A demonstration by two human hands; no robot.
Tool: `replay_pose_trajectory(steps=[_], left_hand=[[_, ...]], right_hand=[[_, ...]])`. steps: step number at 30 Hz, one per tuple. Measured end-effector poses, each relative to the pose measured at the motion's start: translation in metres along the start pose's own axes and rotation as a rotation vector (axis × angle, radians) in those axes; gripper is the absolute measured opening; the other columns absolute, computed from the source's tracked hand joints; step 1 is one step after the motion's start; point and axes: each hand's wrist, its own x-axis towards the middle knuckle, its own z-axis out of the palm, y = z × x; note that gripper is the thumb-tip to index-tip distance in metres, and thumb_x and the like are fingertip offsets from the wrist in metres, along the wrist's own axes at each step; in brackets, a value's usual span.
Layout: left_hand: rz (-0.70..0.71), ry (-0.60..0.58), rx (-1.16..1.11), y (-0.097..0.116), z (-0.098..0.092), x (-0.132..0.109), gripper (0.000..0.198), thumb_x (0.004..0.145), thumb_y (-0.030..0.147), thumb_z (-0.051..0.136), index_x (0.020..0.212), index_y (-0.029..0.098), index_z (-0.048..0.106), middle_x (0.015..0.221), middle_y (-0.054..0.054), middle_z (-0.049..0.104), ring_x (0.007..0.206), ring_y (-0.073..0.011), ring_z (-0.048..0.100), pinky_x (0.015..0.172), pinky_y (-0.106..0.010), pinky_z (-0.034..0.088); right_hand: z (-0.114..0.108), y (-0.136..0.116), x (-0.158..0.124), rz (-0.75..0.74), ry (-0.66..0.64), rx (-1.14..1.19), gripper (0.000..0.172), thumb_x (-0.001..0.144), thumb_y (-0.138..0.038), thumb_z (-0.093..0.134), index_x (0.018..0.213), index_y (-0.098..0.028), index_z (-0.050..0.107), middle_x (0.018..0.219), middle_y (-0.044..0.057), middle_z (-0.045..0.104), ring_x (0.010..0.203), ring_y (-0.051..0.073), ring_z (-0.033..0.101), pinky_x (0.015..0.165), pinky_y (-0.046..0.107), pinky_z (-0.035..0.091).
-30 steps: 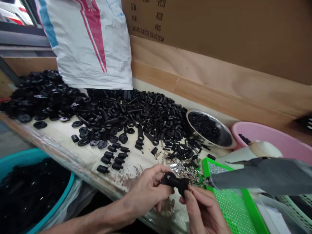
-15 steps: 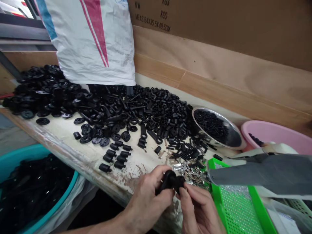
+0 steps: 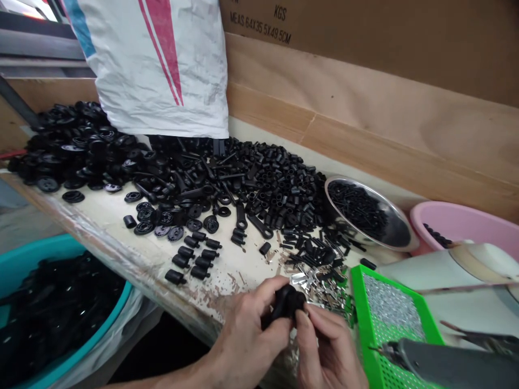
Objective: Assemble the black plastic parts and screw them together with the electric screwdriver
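At the table's front edge, my left hand [image 3: 253,324] is closed round a black plastic part [image 3: 284,302] with a rounded, knob-like shape. My right hand [image 3: 328,346] pinches the part's right end between thumb and fingers. Much of the part is hidden by my fingers. Just beyond my hands lie small shiny metal clips [image 3: 320,286] and thin black pins [image 3: 312,251]. Short black cylinders [image 3: 186,253] with a narrow stub at one end stand grouped on the table to the left.
A green tray [image 3: 357,302] holds small silvery screws, with a grey power screwdriver [image 3: 458,362] over its near end. Behind are a metal bowl [image 3: 399,232] and a pink basin [image 3: 482,227]. Black parts [image 3: 259,178] heap under a white sack [image 3: 162,70]. A teal tub [image 3: 121,302] stands left.
The grey screwdriver has dropped lower and to the right, uncovering the screws in the green tray. My hands stay together on the black part, which has turned slightly.
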Motion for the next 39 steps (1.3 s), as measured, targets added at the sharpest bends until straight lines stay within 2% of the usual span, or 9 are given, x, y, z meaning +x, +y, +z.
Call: replay_pose_trajectory(steps=[4,8,16,20,24,27,30,33,39], left_hand=[[0.003,0.049,0.120,-0.002,0.003,-0.001,0.045,0.081,0.021,0.056,0.126,0.024,0.056,0.084,0.000,0.066,0.076,-0.0147,0.060,0.071,-0.023,0.047],[0.043,0.046,0.200,-0.002,0.004,-0.002,0.048,0.082,0.021,0.053,0.130,0.018,0.053,0.099,-0.006,0.069,0.085,-0.0177,0.063,0.080,-0.026,0.049],[0.259,0.066,0.338,-0.016,0.006,-0.006,0.053,0.079,0.009,0.048,0.132,0.010,0.050,0.107,-0.009,0.069,0.089,-0.0180,0.066,0.080,-0.023,0.051],[0.431,0.087,0.462,-0.026,0.006,-0.005,0.053,0.082,0.006,0.044,0.134,0.008,0.048,0.116,-0.014,0.067,0.101,-0.0203,0.065,0.090,-0.025,0.050],[0.548,0.187,0.545,-0.029,0.008,-0.005,0.051,0.085,0.006,0.042,0.136,0.010,0.046,0.114,-0.013,0.068,0.103,-0.0206,0.065,0.093,-0.028,0.050],[0.585,0.192,0.519,-0.031,0.009,-0.007,0.050,0.086,0.006,0.043,0.136,0.012,0.045,0.117,-0.011,0.067,0.107,-0.0179,0.064,0.096,-0.025,0.048],[0.548,0.135,0.456,-0.034,0.009,-0.009,0.049,0.087,0.007,0.043,0.136,0.011,0.045,0.121,-0.012,0.065,0.110,-0.0171,0.062,0.098,-0.024,0.046],[0.423,0.051,0.339,-0.032,0.009,-0.009,0.047,0.087,0.011,0.045,0.134,0.013,0.047,0.121,-0.011,0.064,0.109,-0.0189,0.061,0.097,-0.027,0.045],[0.014,-0.242,-0.090,-0.017,0.004,-0.009,0.042,0.088,0.028,0.057,0.129,0.022,0.050,0.087,0.000,0.062,0.074,-0.0112,0.054,0.063,-0.019,0.043]], right_hand=[[-0.002,0.008,-0.006,0.055,-0.053,0.059,0.004,0.081,-0.016,0.066,0.085,-0.017,0.065,0.084,0.004,0.067,0.074,0.014,0.064,0.065,0.024,0.052],[-0.006,0.010,-0.006,0.124,-0.147,0.040,0.024,0.086,-0.019,0.061,0.110,-0.018,0.065,0.093,0.005,0.067,0.075,0.014,0.066,0.064,0.023,0.053],[-0.021,0.023,0.006,-0.099,-0.332,0.038,0.045,0.081,-0.013,0.068,0.125,-0.022,0.061,0.099,0.005,0.068,0.080,0.015,0.067,0.068,0.024,0.055],[-0.015,0.021,0.000,-0.157,-0.329,0.075,0.048,0.080,-0.009,0.066,0.126,-0.022,0.060,0.099,0.006,0.069,0.083,0.017,0.067,0.070,0.026,0.056],[0.000,0.008,-0.014,0.121,-0.083,0.144,0.038,0.081,-0.013,0.066,0.119,-0.021,0.065,0.102,0.008,0.065,0.086,0.018,0.065,0.068,0.026,0.054],[-0.001,0.007,-0.016,0.084,-0.134,0.129,0.041,0.082,-0.012,0.065,0.121,-0.024,0.064,0.102,0.006,0.064,0.085,0.016,0.064,0.070,0.026,0.054],[-0.011,0.015,-0.015,-0.050,-0.277,0.063,0.045,0.084,-0.013,0.063,0.127,-0.026,0.060,0.101,0.005,0.065,0.083,0.015,0.065,0.071,0.025,0.055],[-0.021,0.024,-0.017,-0.036,-0.259,0.009,0.043,0.086,-0.016,0.062,0.128,-0.026,0.059,0.104,0.006,0.063,0.087,0.016,0.065,0.073,0.025,0.056],[-0.039,0.026,-0.018,-0.053,-0.388,-0.070,0.045,0.086,-0.013,0.059,0.131,-0.022,0.055,0.104,0.007,0.064,0.089,0.015,0.067,0.073,0.022,0.057]])
